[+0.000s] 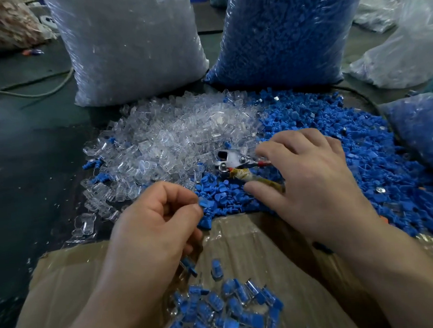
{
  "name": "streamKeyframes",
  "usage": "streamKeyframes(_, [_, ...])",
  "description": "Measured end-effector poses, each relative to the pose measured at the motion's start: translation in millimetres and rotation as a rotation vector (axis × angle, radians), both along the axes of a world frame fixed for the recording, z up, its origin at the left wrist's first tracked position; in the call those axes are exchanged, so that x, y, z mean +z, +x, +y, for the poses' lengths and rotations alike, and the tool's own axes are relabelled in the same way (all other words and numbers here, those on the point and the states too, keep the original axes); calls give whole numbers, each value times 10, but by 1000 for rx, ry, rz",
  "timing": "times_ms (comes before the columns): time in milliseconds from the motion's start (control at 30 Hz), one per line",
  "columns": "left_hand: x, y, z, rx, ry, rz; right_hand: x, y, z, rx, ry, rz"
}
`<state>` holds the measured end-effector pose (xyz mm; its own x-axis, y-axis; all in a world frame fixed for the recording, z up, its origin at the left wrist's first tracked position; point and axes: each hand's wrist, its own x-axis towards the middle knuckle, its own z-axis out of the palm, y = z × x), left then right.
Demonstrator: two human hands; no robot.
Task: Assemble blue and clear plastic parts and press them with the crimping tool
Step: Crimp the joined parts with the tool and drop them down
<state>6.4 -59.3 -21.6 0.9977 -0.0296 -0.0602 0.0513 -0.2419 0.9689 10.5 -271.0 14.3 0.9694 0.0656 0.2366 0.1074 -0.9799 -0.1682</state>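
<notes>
The left hand (153,217) pinches a small blue plastic part (204,205) at the near edge of a loose blue parts heap (334,137). To its right, the right hand (308,174) is spread open over the metal crimping tool (231,160), which lies between that heap and a pile of clear plastic shells (169,141). Assembled blue-and-clear pieces (230,308) rest on brown cardboard (252,237) nearest the viewer.

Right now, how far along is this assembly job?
Done: a small batch of assembled pieces lies on the cardboard. In hand: the left hand pinches a blue part; the right hand is spread over the crimping tool. Left: a big loose clear pile and blue pile.
</notes>
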Motion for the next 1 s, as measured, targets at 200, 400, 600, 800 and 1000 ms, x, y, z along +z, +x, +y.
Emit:
streamKeyframes(200, [31,-66,-42,8,151,-140,-26,-182,375,308,23,-35])
streamKeyframes(400, [91,-98,-16,-32,165,-254,-52,-190,343,326,91,-113])
streamKeyframes(600, [133,-48,39,-166,6,-34,-31,-236,413,360,226,-141])
streamKeyframes(800, [162,-51,97,-267,29,-271,33,-306,466,283,489,67])
streamKeyframes(1000, [212,-68,53,-377,240,-643,62,-309,437,60,1631,906])
